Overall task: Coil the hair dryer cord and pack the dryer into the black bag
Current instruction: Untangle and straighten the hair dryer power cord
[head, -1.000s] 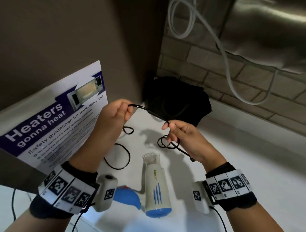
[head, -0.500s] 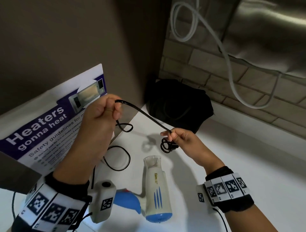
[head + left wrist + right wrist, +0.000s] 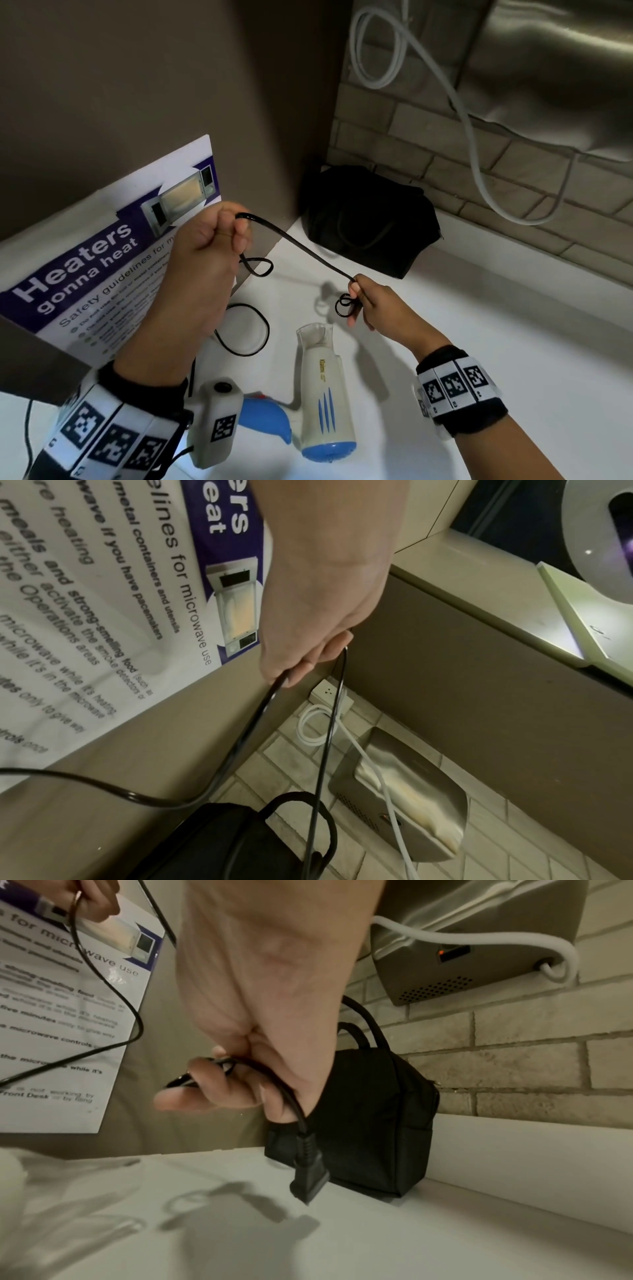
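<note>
Both hands pinch the thin, limp hair dryer cord (image 3: 301,251): left hand (image 3: 209,246) at ten o'clock, right hand (image 3: 371,306) gathering small loops beside the plug (image 3: 308,1175); loops likely spring loose.

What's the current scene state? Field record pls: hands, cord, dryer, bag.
left hand: raised, grips cord
right hand: pinches small coil near the plug end
cord: black, stretched between both hands; slack loop lies on the counter
plug: hangs below right hand
hair dryer: white and blue, lying on counter, untouched
black bag: upright in back corner; dryer not packed yet
</note>
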`<state>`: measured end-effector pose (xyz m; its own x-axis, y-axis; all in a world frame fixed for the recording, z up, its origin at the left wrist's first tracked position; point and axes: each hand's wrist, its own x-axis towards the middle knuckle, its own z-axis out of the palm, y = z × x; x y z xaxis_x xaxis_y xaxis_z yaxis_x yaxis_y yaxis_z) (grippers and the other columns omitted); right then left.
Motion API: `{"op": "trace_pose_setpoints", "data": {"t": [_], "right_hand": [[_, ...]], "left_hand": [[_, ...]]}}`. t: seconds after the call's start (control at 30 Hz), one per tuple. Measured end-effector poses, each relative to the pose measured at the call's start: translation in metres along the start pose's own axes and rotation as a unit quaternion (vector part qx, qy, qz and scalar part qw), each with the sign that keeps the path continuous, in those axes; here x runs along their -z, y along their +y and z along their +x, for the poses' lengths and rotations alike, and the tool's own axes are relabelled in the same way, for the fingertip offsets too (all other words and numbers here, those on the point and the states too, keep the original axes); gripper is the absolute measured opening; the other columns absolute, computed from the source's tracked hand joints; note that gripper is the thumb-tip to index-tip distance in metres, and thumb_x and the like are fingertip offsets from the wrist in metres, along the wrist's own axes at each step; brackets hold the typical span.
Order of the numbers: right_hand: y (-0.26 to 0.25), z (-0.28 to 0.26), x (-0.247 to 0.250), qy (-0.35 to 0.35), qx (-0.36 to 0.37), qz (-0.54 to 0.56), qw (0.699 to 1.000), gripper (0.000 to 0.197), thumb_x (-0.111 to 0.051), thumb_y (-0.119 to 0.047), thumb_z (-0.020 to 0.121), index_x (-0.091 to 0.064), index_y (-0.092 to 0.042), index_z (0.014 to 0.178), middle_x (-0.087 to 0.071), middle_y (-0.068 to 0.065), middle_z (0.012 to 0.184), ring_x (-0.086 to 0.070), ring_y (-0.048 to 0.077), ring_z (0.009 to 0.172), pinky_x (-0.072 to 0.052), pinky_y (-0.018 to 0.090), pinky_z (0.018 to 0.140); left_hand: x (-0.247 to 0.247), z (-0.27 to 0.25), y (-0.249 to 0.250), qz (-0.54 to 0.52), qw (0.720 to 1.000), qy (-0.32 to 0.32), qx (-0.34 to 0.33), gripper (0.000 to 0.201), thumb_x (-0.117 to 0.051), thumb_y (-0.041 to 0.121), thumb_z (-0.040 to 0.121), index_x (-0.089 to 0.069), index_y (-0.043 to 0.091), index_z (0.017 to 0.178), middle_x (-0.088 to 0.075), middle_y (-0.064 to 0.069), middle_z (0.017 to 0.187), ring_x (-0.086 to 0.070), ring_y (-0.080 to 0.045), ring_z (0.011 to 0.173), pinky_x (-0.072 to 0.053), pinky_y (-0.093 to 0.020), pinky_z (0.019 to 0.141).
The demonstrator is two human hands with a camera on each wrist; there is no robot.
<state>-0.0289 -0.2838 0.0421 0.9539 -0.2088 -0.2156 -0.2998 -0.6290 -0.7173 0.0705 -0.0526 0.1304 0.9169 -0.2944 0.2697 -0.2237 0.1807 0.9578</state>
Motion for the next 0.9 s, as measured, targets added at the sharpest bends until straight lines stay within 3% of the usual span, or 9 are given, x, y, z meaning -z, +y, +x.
{"op": "trace_pose_setpoints", "data": {"t": [0.13,0.23,0.33,0.4,0.53,0.6,0.73,0.8,0.9], "right_hand": [[0.001,0.001,0.003,-0.006,-0.03,0.039,0.999,0.028,-0.028,-0.018,0.102,-0.043,-0.022,0.079,-0.071,0.007,0.067,-0.043,0.01,0.042,-0.043,0.024,0.052],[-0.002,-0.004,0.012,0.01,-0.07,0.091,0.993,0.028,-0.031,-0.02,0.102,-0.046,-0.014,0.079,-0.071,0.009,0.065,-0.046,0.013,0.042,-0.041,0.018,0.049],[-0.007,-0.011,0.025,0.051,-0.103,0.145,0.983,0.026,-0.034,-0.017,0.098,-0.049,-0.009,0.078,-0.065,0.013,0.058,-0.041,0.017,0.039,-0.033,0.02,0.04],[-0.013,-0.016,0.032,0.054,-0.111,0.149,0.981,0.024,-0.034,-0.016,0.096,-0.049,-0.009,0.078,-0.059,0.011,0.052,-0.038,0.016,0.036,-0.03,0.022,0.04],[-0.024,-0.029,0.041,0.043,-0.118,0.128,0.984,0.027,-0.037,-0.017,0.095,-0.049,-0.011,0.072,-0.05,0.003,0.046,-0.035,0.013,0.037,-0.03,0.016,0.039],[-0.03,-0.034,0.04,0.036,-0.115,0.129,0.984,0.028,-0.039,-0.018,0.095,-0.051,-0.013,0.069,-0.045,-0.005,0.044,-0.037,0.012,0.041,-0.031,0.017,0.043],[-0.051,-0.041,0.033,-0.008,-0.063,0.117,0.991,0.031,-0.043,-0.021,0.099,-0.055,-0.013,0.071,-0.042,-0.013,0.039,-0.039,0.001,0.038,-0.031,0.013,0.047],[-0.059,-0.045,0.029,-0.021,-0.029,0.115,0.993,0.029,-0.044,-0.026,0.1,-0.057,-0.012,0.077,-0.042,-0.014,0.041,-0.039,0.0,0.039,-0.032,0.014,0.05],[-0.062,-0.052,0.033,0.0,0.002,0.11,0.994,0.013,-0.049,-0.029,0.097,-0.057,-0.018,0.097,-0.04,-0.01,0.051,-0.037,0.003,0.046,-0.033,0.014,0.052]], "left_hand": [[0.006,-0.003,-0.006,0.07,0.997,0.025,0.004,0.046,-0.037,0.006,0.098,-0.055,0.026,0.061,-0.049,0.012,0.059,-0.043,-0.006,0.061,-0.037,-0.029,0.069],[0.009,-0.012,-0.011,0.21,0.977,0.022,-0.005,0.034,-0.037,0.009,0.099,-0.055,0.015,0.071,-0.052,0.009,0.06,-0.051,0.001,0.055,-0.04,-0.008,0.057],[0.009,-0.021,-0.027,0.382,0.924,-0.023,-0.01,0.018,-0.039,0.012,0.098,-0.055,0.015,0.09,-0.057,0.007,0.068,-0.055,-0.002,0.063,-0.04,-0.018,0.057],[0.008,-0.021,-0.045,0.459,0.887,-0.053,0.007,0.017,-0.041,0.011,0.097,-0.054,0.013,0.108,-0.063,0.003,0.08,-0.06,-0.014,0.073,-0.045,-0.028,0.063],[-0.006,-0.024,-0.071,0.573,0.814,-0.093,-0.028,0.057,-0.065,0.012,0.084,-0.042,0.004,0.136,-0.063,-0.017,0.106,-0.06,-0.037,0.097,-0.05,-0.047,0.08],[-0.018,-0.024,-0.073,0.628,0.767,-0.106,-0.078,0.068,-0.071,0.026,0.078,-0.042,0.008,0.137,-0.056,-0.017,0.126,-0.053,-0.038,0.115,-0.045,-0.05,0.091],[-0.051,-0.025,-0.062,0.591,0.738,-0.202,-0.253,0.059,-0.053,0.037,0.082,-0.041,0.026,0.139,-0.05,0.003,0.141,-0.042,-0.027,0.133,-0.029,-0.05,0.108],[-0.061,-0.024,-0.059,0.545,0.748,-0.242,-0.291,0.048,-0.043,0.024,0.085,-0.05,0.024,0.132,-0.064,0.005,0.117,-0.055,-0.02,0.119,-0.035,-0.046,0.106],[-0.059,-0.018,-0.055,0.409,0.836,-0.276,-0.241,0.045,-0.04,0.013,0.069,-0.066,0.016,0.105,-0.051,0.009,0.076,-0.053,-0.012,0.072,-0.05,-0.03,0.08]]}}
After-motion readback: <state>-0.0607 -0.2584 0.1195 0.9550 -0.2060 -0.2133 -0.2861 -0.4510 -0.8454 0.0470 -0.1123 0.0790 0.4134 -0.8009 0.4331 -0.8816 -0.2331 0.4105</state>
